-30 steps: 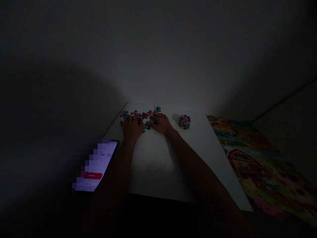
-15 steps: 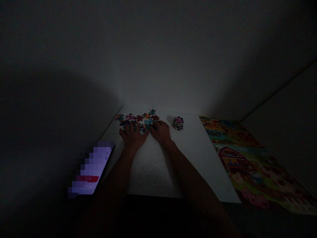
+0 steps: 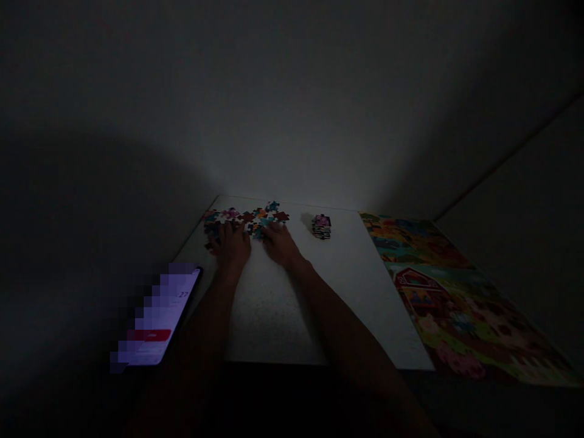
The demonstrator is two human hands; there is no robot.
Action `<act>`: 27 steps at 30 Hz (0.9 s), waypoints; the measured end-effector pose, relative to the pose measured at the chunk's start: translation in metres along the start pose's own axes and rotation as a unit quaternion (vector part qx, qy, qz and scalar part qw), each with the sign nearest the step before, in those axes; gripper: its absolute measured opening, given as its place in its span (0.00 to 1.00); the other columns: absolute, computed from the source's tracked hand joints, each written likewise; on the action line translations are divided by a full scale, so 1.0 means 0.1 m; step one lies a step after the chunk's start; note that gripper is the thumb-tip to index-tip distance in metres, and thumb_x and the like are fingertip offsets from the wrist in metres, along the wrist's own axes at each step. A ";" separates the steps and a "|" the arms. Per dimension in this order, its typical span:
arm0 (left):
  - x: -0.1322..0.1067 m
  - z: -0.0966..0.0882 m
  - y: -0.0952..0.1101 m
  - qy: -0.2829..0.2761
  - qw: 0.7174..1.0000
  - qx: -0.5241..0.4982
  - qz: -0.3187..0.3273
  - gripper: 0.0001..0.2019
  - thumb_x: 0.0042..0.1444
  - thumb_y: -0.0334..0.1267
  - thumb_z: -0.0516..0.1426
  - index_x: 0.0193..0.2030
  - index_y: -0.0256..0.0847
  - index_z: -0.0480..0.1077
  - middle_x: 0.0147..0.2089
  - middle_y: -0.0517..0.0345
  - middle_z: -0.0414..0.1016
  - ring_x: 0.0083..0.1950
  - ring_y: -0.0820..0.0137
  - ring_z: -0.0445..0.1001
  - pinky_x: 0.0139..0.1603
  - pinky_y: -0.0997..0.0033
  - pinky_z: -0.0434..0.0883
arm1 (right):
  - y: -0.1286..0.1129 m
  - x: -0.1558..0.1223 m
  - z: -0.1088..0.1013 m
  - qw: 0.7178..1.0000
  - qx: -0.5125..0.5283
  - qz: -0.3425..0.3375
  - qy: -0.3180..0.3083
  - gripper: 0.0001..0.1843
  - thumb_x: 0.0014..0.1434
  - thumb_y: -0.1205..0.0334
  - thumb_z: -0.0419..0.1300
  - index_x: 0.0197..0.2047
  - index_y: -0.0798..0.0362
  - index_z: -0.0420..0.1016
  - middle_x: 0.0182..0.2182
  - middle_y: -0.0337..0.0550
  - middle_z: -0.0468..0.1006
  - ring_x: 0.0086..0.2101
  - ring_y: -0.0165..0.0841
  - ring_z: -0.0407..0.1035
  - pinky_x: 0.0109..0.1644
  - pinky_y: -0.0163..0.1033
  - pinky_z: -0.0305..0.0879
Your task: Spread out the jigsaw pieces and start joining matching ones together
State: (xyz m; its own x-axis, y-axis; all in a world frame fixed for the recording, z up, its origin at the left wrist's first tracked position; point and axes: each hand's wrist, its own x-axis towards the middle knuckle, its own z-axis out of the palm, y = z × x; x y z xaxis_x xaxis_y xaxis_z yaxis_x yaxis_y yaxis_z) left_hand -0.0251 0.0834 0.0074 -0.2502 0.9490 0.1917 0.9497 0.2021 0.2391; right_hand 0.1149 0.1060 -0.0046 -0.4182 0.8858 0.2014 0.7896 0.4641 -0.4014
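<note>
Loose jigsaw pieces (image 3: 247, 217) lie spread at the far left of a white board (image 3: 274, 316). My left hand (image 3: 232, 248) rests on the left part of the spread, palm down, fingers stretched forward over dark pieces. To its right, my right hand (image 3: 280, 244) touches the near right edge of the spread, with its thumb toward the left hand and its fingers lightly bent. I see no piece lifted in either hand; the fingertips partly cover the pieces under them. A stack of puzzle pieces (image 3: 322, 226), purple on top, stands right of my right hand.
A lit phone (image 3: 166, 316), partly pixelated, lies left of my left forearm. Along the board's right side is a colourful farm picture (image 3: 438, 304) with a red barn. Pale walls (image 3: 283, 121) rise behind the board. The scene is dim.
The view has shifted slightly, so things sit further left. My left hand's fingers and thumb have drawn closer together. The thumbs have moved apart, uncovering pieces between the hands.
</note>
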 end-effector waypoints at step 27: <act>-0.10 0.14 0.11 -0.031 0.983 0.000 0.182 0.22 0.68 0.48 0.48 0.66 0.51 0.65 0.72 0.46 0.57 0.73 0.50 0.52 0.70 0.37 0.48 | 0.28 -0.06 -0.15 0.980 0.071 -0.019 0.187 0.20 0.58 0.73 0.52 0.50 0.53 0.78 0.56 0.47 0.76 0.56 0.35 0.68 0.64 0.43 0.60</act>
State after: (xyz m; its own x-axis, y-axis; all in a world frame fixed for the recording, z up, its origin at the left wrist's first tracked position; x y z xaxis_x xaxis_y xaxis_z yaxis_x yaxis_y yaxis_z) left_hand -0.0093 0.0800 -0.0054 0.1181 0.9715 0.2056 0.9740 -0.1536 0.1664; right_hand 0.1465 0.1137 -0.0033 -0.2303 0.8217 0.5213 0.6958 0.5135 -0.5021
